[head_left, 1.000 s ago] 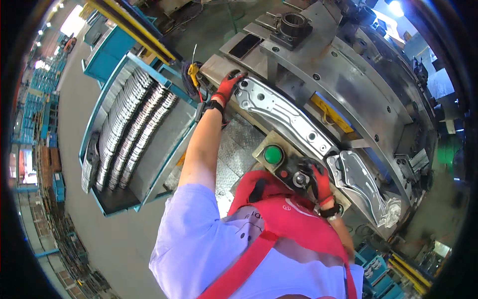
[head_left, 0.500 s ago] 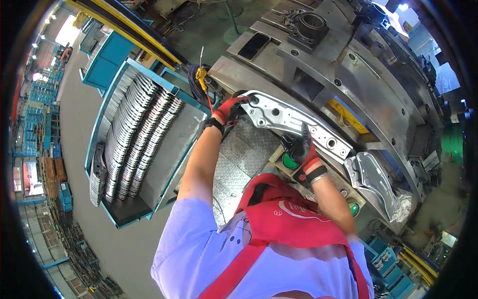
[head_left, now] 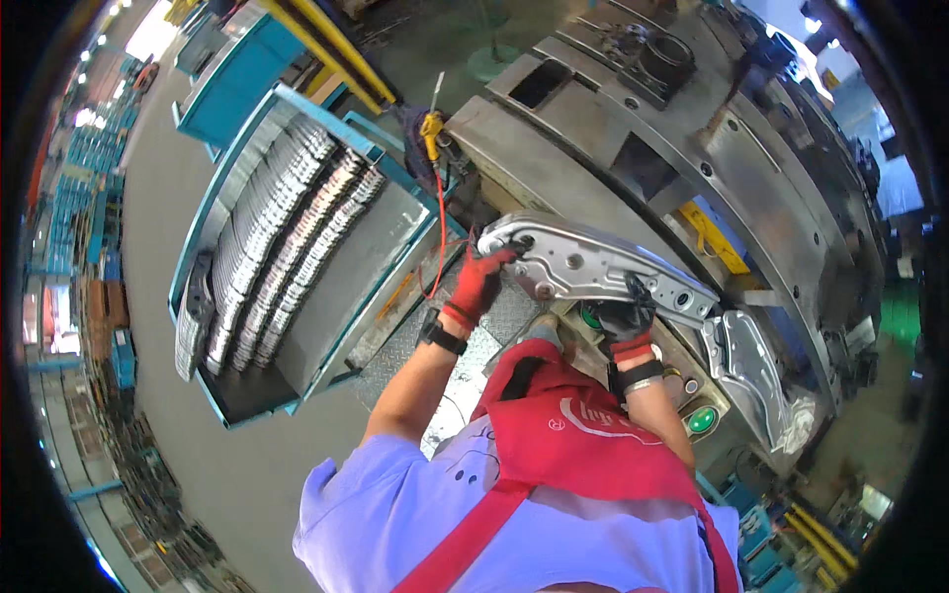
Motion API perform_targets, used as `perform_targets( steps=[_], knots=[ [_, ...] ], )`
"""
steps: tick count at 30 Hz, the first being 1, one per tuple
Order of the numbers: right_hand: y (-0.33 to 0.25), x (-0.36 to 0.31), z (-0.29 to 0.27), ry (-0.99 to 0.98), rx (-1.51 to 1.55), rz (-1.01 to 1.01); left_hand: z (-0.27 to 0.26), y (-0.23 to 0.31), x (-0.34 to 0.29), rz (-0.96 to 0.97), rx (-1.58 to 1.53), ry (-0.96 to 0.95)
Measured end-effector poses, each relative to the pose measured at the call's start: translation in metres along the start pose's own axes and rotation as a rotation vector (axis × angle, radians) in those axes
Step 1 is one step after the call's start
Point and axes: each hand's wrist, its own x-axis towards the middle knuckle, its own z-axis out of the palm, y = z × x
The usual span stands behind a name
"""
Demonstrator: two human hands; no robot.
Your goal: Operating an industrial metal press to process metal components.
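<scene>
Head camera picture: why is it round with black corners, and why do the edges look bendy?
Head view: a fisheye lens makes the round frame with dark rim, bowing the blue metal rack; glare flares top left; the shiny pressed steel panel stays sharp.

Red-and-black gloved hands, silver stamped panel (bare metal), teal rack, red apron

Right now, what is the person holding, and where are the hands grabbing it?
A long shiny stamped metal panel. The left hand grips its left end, and the right hand grips its lower edge near the middle.
</scene>
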Motion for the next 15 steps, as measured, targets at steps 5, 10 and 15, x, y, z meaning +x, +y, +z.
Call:
perform_targets(
  steps=[5, 10, 15],
  knots=[
    [-0.005, -0.025, -0.012, -0.109, 0.186, 0.161, 0.022, 0.03, -0.052, 0.121, 0.022, 0.029],
    [0.003, -0.03, -0.028, -0.235, 0.222, 0.158, 0.029, 0.067, -0.109, 0.36, 0.382, 0.07],
    [0.016, -0.038, -0.018, -0.304, -0.546, -0.156, 0.038, 0.076, -0.183, 0.447, 0.473, 0.209]
  ],
)
